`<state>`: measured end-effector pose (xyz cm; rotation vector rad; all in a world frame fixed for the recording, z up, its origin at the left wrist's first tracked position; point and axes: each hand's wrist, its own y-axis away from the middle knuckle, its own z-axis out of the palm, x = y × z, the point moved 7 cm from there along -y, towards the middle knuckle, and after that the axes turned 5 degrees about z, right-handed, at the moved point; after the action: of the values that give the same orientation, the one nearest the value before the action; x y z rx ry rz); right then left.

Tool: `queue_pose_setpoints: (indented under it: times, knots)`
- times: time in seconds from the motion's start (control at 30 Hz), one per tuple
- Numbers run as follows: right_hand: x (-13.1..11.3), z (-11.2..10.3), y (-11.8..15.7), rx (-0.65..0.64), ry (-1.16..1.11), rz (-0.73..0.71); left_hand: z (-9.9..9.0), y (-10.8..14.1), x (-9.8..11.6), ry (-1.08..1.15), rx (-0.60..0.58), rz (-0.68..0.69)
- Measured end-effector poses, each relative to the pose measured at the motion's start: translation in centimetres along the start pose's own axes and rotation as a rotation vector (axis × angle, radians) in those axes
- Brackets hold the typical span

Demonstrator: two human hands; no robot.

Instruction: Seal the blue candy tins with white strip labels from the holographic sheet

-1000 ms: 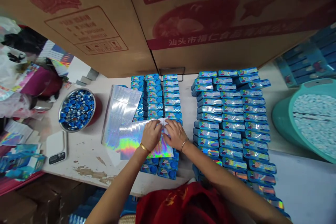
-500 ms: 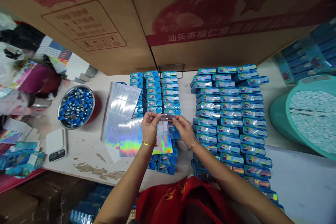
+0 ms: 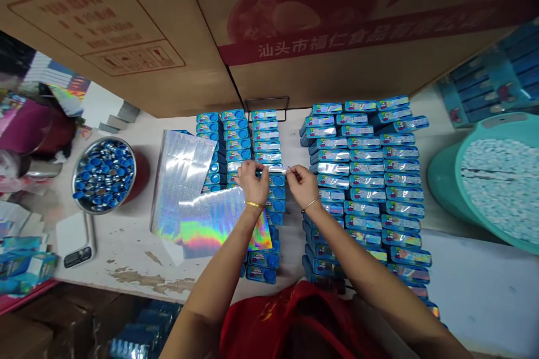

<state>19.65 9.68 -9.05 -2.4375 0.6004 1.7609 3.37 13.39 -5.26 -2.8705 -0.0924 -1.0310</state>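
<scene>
Both hands up off the silver sheet (image 3: 223,221). A second back they were down on it; half a second back a small strip was stretched between them just above its far edge. Now the strip (image 3: 277,169) is farther out, over the right-hand column of the near group of blue boxes (image 3: 266,146). Reads as a shift from sheet to boxes: strip off, attention now on a box top.

Left hand (image 3: 254,184): thumb and fingers pinched on the strip's left end. Right hand (image 3: 303,186): fingertips pinched at its right end, thumb close in. Strip looks taut, roughly level. Whether it touches the box beneath, cannot tell.

In that column, boxes beyond the strip carry shiny bands on top; those nearer show round recesses. Strip sits about where the two meet.

Sheet lies left of the hands, partly covering boxes, overlapping a second stack of sheets (image 3: 183,165) on the bench (image 3: 122,244). Farther left, a metal bowl (image 3: 133,179) of blue caps (image 3: 105,171). Right of the hands, a larger block of banded boxes (image 3: 367,195), then a green bucket (image 3: 448,176). Big carton (image 3: 337,81) behind.
</scene>
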Motion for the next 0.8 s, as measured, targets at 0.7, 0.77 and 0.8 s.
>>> queue_pose_setpoints:
  times: [0.7, 0.77, 0.8]
  knots:
    - [-3.6, 3.2, 4.6, -0.134, 0.512, -0.345, 0.1, -1.5, -3.1, 0.19, -0.089, -0.087]
    - [-4.9, 5.2, 6.7, -0.273, 0.591, -0.467, -2.0, -1.5, -3.6, 0.26, -0.15, 0.077]
    - [-5.2, 6.2, 7.7, -0.333, 0.617, -0.515, -3.2, -1.3, -3.8, 0.22, -0.18, 0.169]
